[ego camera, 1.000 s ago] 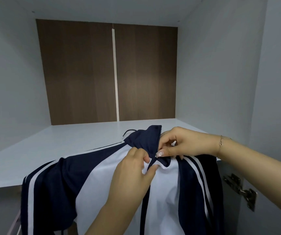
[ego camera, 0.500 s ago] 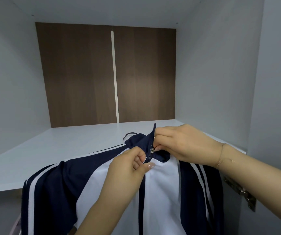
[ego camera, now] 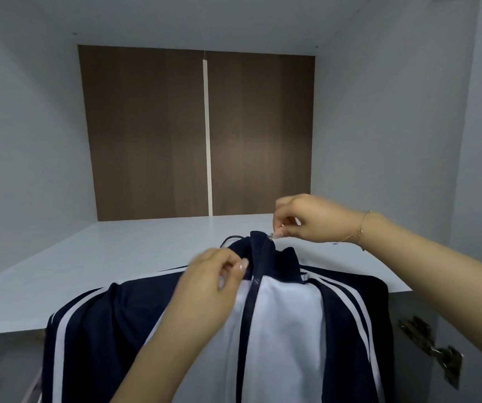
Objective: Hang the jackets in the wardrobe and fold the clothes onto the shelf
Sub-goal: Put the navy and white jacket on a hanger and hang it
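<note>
Right hand [ego camera: 303,219] pinches the zipper pull [ego camera: 270,235] atop the jacket [ego camera: 286,330] collar; left hand [ego camera: 210,289], fingers curled, grips fabric just below.

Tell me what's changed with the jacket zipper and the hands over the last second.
The right hand, pinching the zipper pull, has drawn it up to the top of the collar, closing the jacket. The left hand keeps its grip on the front just below the collar. The jacket stays in front of the white shelf.

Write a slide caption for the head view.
Right hand pinches the zipper pull atop the navy-and-white track jacket; left hand grips its collar.
</note>
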Motion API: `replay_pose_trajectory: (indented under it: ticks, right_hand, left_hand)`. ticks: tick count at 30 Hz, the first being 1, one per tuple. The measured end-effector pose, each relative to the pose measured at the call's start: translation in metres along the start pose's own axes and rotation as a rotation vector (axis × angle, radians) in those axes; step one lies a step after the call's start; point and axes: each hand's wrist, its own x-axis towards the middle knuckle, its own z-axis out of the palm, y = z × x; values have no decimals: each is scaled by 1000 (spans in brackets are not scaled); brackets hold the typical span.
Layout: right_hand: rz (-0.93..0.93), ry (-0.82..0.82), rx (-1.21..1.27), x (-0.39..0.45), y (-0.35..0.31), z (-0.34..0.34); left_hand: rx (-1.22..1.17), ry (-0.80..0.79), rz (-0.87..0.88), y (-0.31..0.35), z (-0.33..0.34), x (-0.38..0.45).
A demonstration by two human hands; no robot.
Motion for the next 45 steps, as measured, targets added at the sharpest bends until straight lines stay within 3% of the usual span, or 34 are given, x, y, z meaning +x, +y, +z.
replay_pose_trajectory:
  ticks: [3, 5, 9, 11, 13, 16, 18, 23, 28, 32, 36, 38, 41, 42, 45]
  right_hand:
    - [88, -243, 434, 3, 7, 3]
    - [152, -332, 587, 10, 11, 9]
    - [420, -185, 523, 42, 18, 29]
    - [494, -220, 561, 52, 13, 41]
    - [492, -212, 737, 57, 5, 50]
    - [456, 4, 1139, 54, -10, 46]
    - [399, 149, 1246, 47, -22, 38]
    - [215, 366, 1267, 9, -59, 14]
    - [104, 211, 1138, -64, -109, 24]
    - [145, 141, 940, -117, -144, 54]
    - [226, -11, 788, -166, -174, 97]
    - [281, 4, 833, -188, -184, 107]
    - [381, 170, 1030, -204, -196, 102]
    - [416, 218, 1095, -206, -200, 100]
    - [479, 225, 1081, -212, -211, 105]
  left_hand:
    - [422, -28, -206, -28, -13, 23]
    - [407, -123, -337, -43, -19, 30]
    - [270, -44, -276, -51, -18, 31]
    - [257, -18, -275, -52, -20, 30]
    - [196, 58, -241, -52, -21, 26]
    - [120, 289, -74, -49, -24, 19]
    - [122, 351, -19, -47, -29, 11]
    - [57, 320, 83, -48, -29, -33]
    - [-111, 351, -31, -61, -20, -84]
    - [-120, 291, -82, -62, -15, -122]
    - [-132, 358, -114, -76, -33, -145]
    - [-35, 257, -122, -87, -38, -152]
    - [310, -275, -78, -94, -27, -167]
    - [319, -449, -88, -93, -23, -175]
    - [-189, -728, -154, -85, -17, -207]
